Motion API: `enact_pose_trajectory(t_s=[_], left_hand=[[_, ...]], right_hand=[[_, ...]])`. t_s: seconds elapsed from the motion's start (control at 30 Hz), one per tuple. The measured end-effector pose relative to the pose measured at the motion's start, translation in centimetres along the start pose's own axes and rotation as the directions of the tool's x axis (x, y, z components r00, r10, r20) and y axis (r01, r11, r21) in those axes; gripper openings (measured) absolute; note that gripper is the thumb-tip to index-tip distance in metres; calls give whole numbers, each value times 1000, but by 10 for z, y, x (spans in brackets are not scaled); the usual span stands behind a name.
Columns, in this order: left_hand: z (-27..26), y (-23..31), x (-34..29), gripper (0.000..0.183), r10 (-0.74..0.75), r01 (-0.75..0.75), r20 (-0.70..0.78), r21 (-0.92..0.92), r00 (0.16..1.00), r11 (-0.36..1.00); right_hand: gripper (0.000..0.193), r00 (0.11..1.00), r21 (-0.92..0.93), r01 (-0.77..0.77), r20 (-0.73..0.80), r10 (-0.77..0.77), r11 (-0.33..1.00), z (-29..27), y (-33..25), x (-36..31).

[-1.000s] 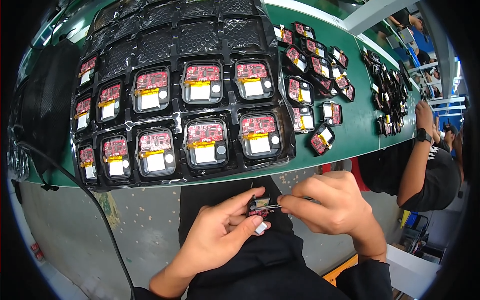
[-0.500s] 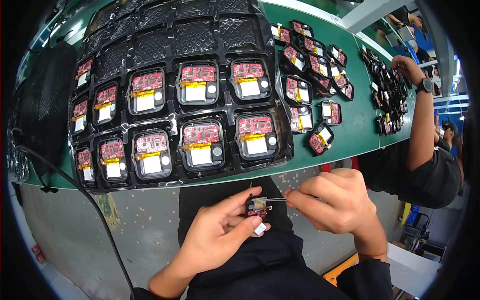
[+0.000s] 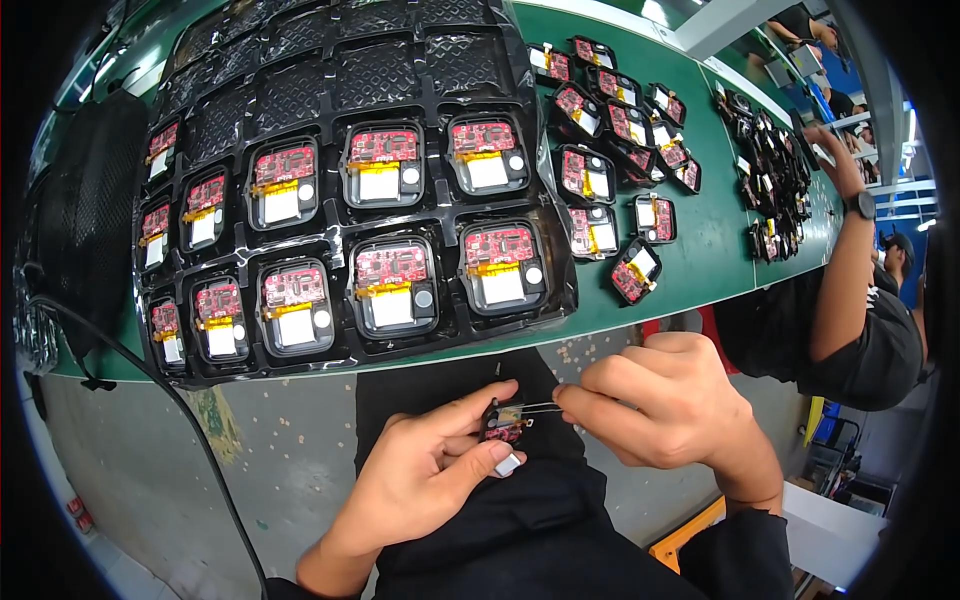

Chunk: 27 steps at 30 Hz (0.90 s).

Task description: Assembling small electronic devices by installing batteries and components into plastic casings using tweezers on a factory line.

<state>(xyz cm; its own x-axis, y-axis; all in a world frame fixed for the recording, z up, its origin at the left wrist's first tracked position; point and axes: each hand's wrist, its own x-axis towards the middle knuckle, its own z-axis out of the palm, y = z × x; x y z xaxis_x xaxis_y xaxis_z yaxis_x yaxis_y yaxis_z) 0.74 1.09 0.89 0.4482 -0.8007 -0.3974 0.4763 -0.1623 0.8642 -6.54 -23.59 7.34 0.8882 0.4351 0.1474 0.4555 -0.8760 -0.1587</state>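
Since the earlier frame, the co-worker's hand (image 3: pixel 838 168) has shifted right beside the far-right pile of modules (image 3: pixel 775 180), while the tweezers (image 3: pixel 540 407) remain at the circuit module (image 3: pixel 502 432). The left hand (image 3: pixel 415 475) holds this module pinched in its fingers, nearer than the tabletop (image 3: pixel 700 220); the right hand's (image 3: pixel 655 402) fingers pinch the tweezers. The step appears to be fine tweezer work; the next move calls for a steady left grip and light tip pressure.

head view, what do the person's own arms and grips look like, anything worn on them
The left grip and right grip are bare human hands, without gloves; no ring, watch or bracelet shows. A right black cloth sleeve ends on the forearm; only the end of a left black cloth sleeve shows at the lower edge.
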Motion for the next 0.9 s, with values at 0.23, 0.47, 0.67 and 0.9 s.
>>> enact_pose_trajectory(t_s=[0.23, 0.47, 0.67, 0.9], left_hand=[[3, 4, 1, 48, -40, 40, 87, 0, 995, 999], [-4, 4, 1, 48, -49, 47, -12, -161, 999, 986], [-3, 5, 0, 48, -20, 15, -18, -210, 1000, 978], [-1, 4, -1, 49, -55, 52, -10, -188, 998, 981]], right_hand=[[17, 1000, 73, 19, -21, -17, 997, 4, -2, 5], [21, 994, 15, -49, -99, 50, 999, -3, -2, 1], [18, 994, -18, -31, -106, 29, 999, -1, -8, 5], [20, 996, -25, -9, -91, 7, 1000, 2, -8, 6]])
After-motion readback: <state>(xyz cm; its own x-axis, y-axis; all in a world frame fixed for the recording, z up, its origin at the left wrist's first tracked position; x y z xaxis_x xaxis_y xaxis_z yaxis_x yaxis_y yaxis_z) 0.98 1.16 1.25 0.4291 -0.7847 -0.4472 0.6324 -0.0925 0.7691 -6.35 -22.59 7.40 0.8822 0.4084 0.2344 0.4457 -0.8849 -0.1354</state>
